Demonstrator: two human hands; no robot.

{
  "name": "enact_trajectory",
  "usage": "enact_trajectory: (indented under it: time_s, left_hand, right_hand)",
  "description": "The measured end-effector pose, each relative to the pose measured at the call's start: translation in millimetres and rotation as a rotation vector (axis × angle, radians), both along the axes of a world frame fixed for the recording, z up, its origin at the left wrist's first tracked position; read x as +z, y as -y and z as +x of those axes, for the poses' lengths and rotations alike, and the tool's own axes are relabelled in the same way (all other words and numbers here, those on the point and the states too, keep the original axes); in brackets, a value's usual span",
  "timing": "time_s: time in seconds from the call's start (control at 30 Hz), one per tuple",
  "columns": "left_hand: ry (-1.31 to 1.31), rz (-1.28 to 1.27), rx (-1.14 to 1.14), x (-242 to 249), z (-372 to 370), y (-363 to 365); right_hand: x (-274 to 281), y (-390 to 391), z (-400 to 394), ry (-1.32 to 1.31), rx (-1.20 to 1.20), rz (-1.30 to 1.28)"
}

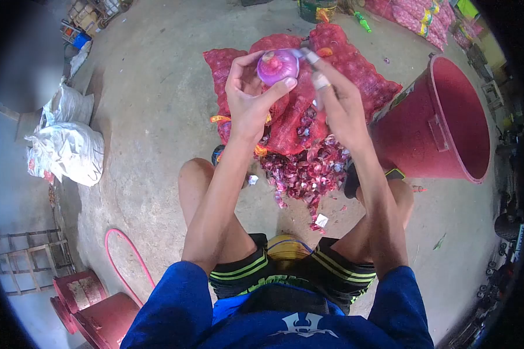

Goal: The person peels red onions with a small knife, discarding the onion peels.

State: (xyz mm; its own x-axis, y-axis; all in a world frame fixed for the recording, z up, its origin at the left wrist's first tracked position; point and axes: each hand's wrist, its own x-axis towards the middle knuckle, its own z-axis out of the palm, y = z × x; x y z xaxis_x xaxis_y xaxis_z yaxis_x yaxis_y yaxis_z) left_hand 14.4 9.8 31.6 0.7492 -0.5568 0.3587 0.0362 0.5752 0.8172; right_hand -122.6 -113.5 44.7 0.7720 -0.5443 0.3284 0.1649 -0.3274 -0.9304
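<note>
My left hand [247,107] is closed around a peeled purple onion [278,68], held up with its root or stem end showing and my thumb along its lower right side. Beside the onion's right edge is my right hand [342,104], fingers bent toward it and blurred by motion. White tape wraps some of its fingertips. A pale streak lies between those fingers and the onion; what they grip is too blurred to name. Below both hands, red mesh sacks of onions [361,75] lie on the floor, with a heap of loose onion skins [308,174] in front.
A large red plastic bin [410,136] leans toward me at the right. White sacks [70,148] stand at the left, and red buckets [108,320] at the lower left. More pink mesh sacks [410,17] lie at the back right. My knees flank the skins.
</note>
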Motion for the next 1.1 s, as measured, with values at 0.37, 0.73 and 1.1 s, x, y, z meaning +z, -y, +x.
enact_trajectory:
  time_s: [0.37, 0.73, 1.1]
  left_hand:
    - [-0.173, -0.095, -0.149, -4.9, -0.1, -7.8]
    - [-0.223, -0.061, -0.201, 5.5, 2.0, -16.4]
    - [0.090, 0.144, -0.043, 3.9, -0.7, -23.1]
  right_hand:
    - [-6.2, 29.5, -16.2, -0.174, -0.087, -0.050]
    - [17.7, 13.2, -32.3, -0.121, 0.124, -0.197]
    - [21.5, 10.8, -37.6, -0.142, 0.214, -0.393]
